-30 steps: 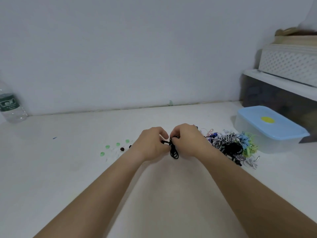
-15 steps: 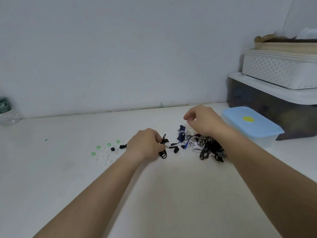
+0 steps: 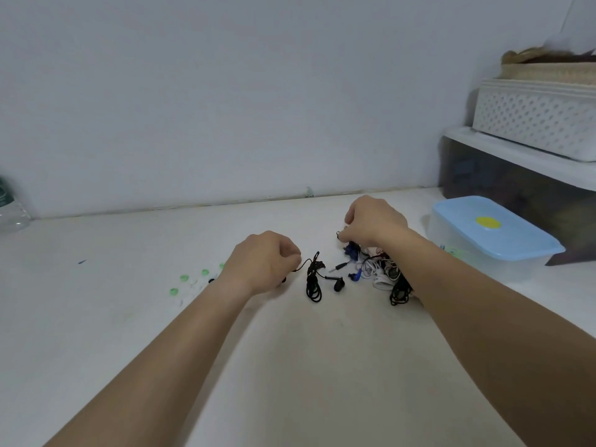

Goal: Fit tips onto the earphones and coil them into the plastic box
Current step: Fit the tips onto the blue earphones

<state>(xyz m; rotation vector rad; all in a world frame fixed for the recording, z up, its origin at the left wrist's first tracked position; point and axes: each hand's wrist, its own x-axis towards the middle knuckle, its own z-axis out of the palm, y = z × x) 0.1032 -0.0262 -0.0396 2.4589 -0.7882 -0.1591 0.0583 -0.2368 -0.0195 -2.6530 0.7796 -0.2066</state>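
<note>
A coiled black earphone [image 3: 313, 283] lies on the white table between my hands, one earbud [image 3: 338, 286] and its plug [image 3: 338, 267] spread to its right. My left hand [image 3: 263, 261] pinches one end of its black cord. My right hand [image 3: 374, 222] hovers over the back of a tangled pile of earphones [image 3: 383, 272], fingers curled down onto a small dark piece there. Small green, white and black ear tips [image 3: 190, 283] are scattered left of my left hand. The plastic box [image 3: 490, 240] with a light blue lid stands shut at the right.
A dark storage bin [image 3: 503, 179] with a white perforated basket [image 3: 532, 124] on top stands behind the box at the far right. A water bottle [image 3: 9, 208] sits at the left edge against the wall.
My right hand has let go of the black earphone and moved right to the tangled pile. The black coil now lies on the table, with my left hand still holding its cord.
</note>
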